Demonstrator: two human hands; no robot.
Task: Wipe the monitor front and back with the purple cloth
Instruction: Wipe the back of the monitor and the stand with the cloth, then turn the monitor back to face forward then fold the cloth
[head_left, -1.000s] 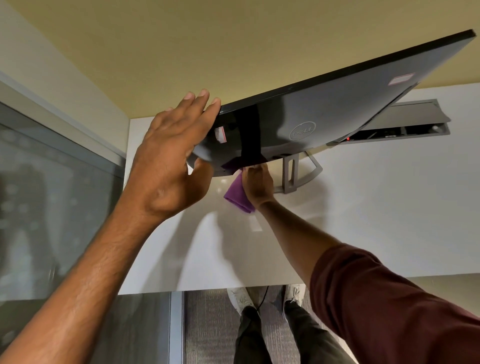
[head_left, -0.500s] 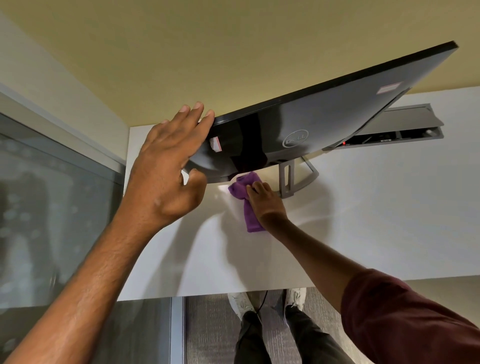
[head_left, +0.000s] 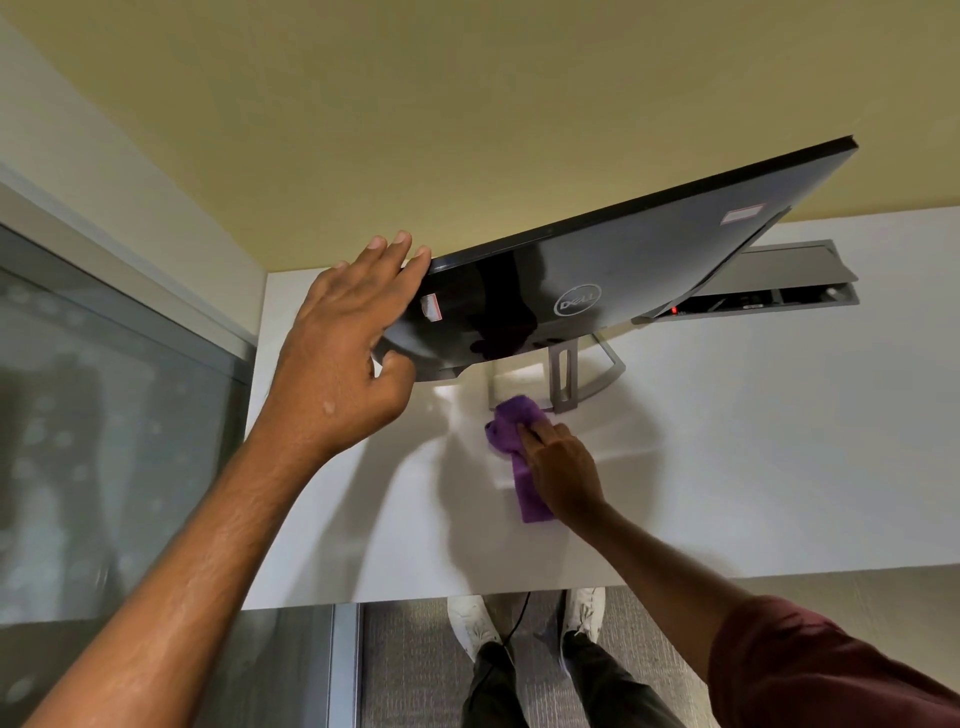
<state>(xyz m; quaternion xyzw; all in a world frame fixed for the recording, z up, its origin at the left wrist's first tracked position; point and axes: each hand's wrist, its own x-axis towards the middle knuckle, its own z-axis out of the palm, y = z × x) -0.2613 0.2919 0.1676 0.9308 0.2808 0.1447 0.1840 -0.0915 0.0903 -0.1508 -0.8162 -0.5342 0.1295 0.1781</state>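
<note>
My left hand (head_left: 343, 364) clasped the monitor (head_left: 649, 270) by its near corner, at about ten o'clock from the cloth. The fingers lay over the top edge and the thumb hooked under the lower one. I judged that hold was there to brace the panel, since it sat tipped on a thin stand (head_left: 566, 379) and a wipe could rock it. The glossy back with its logo faced me; the screen side pointed away, out of my sight.

My right hand (head_left: 563, 473) lay on the purple cloth (head_left: 511, 421), fingers straight and pressing it onto the white worktop (head_left: 753, 441). The bunched end sat just at seven o'clock of the stand's foot, and the tail ran under my palm toward five o'clock. So the cloth touched the worktop and not the monitor — the panel hung above it at twelve o'clock.

How much of either face was done I could not tell. The next wipe called for lifting the cloth to the back panel — gently, with the left hand taking the push.
</note>
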